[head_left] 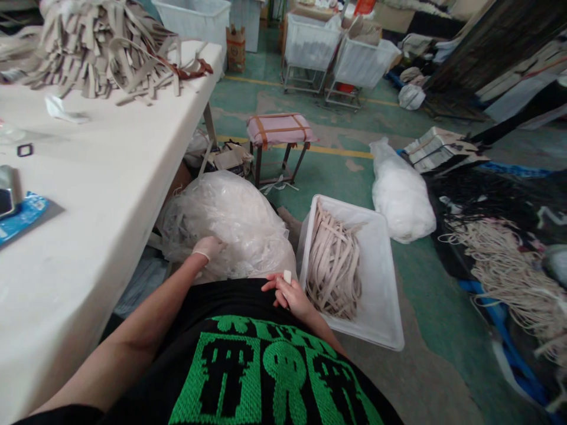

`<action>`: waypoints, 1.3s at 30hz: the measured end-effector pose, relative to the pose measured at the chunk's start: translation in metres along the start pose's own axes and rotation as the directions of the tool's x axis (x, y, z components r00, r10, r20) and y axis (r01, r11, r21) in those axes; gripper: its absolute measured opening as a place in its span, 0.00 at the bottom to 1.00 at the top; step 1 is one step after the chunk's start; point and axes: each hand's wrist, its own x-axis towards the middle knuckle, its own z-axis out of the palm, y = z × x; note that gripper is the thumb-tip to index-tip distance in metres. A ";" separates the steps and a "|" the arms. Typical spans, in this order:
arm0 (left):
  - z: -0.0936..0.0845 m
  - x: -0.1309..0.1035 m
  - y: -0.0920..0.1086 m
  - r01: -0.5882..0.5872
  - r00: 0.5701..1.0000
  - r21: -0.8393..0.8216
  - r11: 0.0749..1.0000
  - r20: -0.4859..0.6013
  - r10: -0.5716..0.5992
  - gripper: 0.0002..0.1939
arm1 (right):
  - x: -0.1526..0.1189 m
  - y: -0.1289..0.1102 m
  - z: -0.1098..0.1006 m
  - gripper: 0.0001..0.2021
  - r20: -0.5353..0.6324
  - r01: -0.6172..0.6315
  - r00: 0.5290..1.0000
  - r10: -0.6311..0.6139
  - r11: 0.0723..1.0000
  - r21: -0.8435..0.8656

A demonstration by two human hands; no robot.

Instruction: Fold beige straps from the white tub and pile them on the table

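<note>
My left hand (209, 248), in a thin whitish glove, is at the near left side of a big clear plastic bag (243, 212). Its fingers are bent together against the loose film and appear to grip it; the fingertips blend into the plastic. My right hand (290, 295) hovers in front of my waist, near the bag's right edge. Its fingers are loosely bent and apart, and a small white cover (287, 276) sits on one fingertip. Beside that hand stands a white plastic tub (376, 283) with a heap of beige straps (334, 265) in it.
To the left runs a long white table (133, 159) with piled beige strips (97, 53). A pink-topped stool (281, 128) stands ahead. On the right are a stuffed white bag (401, 195) and heaped cords (509, 265). Wheeled bins (312, 44) stand farther back.
</note>
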 end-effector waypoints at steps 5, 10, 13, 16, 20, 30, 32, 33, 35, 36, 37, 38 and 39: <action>-0.046 -0.039 -0.001 -0.064 0.980 -0.049 0.997 -0.192 0.054 0.24 | 0.010 0.001 -0.002 0.28 -0.025 -0.016 1.000 0.016 0.999 0.034; -0.088 -0.095 0.032 -0.363 0.928 -0.603 0.710 -0.302 0.218 0.26 | 0.034 -0.032 0.005 0.26 -0.050 0.038 0.998 -0.037 0.999 0.012; -0.099 -0.120 0.055 -0.430 0.903 -0.692 0.580 -0.332 0.274 0.26 | 0.043 -0.069 0.015 0.24 -0.026 0.137 0.990 -0.137 0.991 -0.010; -0.102 -0.131 0.072 -0.461 0.886 -0.698 0.547 -0.325 0.331 0.23 | 0.046 -0.101 0.029 0.26 0.130 0.197 0.973 -0.192 0.980 -0.030; -0.099 -0.132 0.085 -0.497 0.866 -0.642 0.584 -0.325 0.380 0.20 | 0.052 -0.120 0.048 0.27 0.202 0.151 0.967 -0.153 0.988 0.028; -0.082 -0.121 0.101 -0.459 0.867 -0.736 0.497 -0.251 0.430 0.19 | 0.071 -0.181 0.039 0.06 -0.194 0.350 0.904 -0.381 0.920 -0.175; -0.076 -0.118 0.100 -0.430 0.864 -0.776 0.462 -0.204 0.460 0.18 | 0.072 -0.203 0.028 0.06 -0.254 0.392 0.863 -0.437 0.896 -0.209; -0.073 -0.117 0.099 -0.421 0.858 -0.784 0.456 -0.182 0.480 0.17 | 0.071 -0.213 0.023 0.06 -0.270 0.406 0.847 -0.458 0.885 -0.229; -0.069 -0.115 0.096 -0.400 0.852 -0.802 0.444 -0.148 0.502 0.15 | 0.071 -0.232 0.013 0.08 -0.272 0.439 0.816 -0.510 0.853 -0.284; -0.067 -0.114 0.096 -0.381 0.855 -0.814 0.438 -0.130 0.502 0.15 | 0.071 -0.241 0.009 0.09 -0.268 0.460 0.796 -0.542 0.830 -0.314; -0.066 -0.113 0.095 -0.360 0.859 -0.826 0.434 -0.113 0.499 0.16 | 0.072 -0.249 0.004 0.10 -0.265 0.482 0.774 -0.575 0.806 -0.343; -0.065 -0.112 0.094 -0.343 0.862 -0.836 0.429 -0.100 0.496 0.16 | 0.073 -0.257 0.000 0.11 -0.265 0.501 0.751 -0.604 0.784 -0.368; -0.064 -0.111 0.093 -0.333 0.863 -0.842 0.425 -0.091 0.497 0.16 | 0.074 -0.264 -0.004 0.12 -0.271 0.513 0.732 -0.626 0.767 -0.386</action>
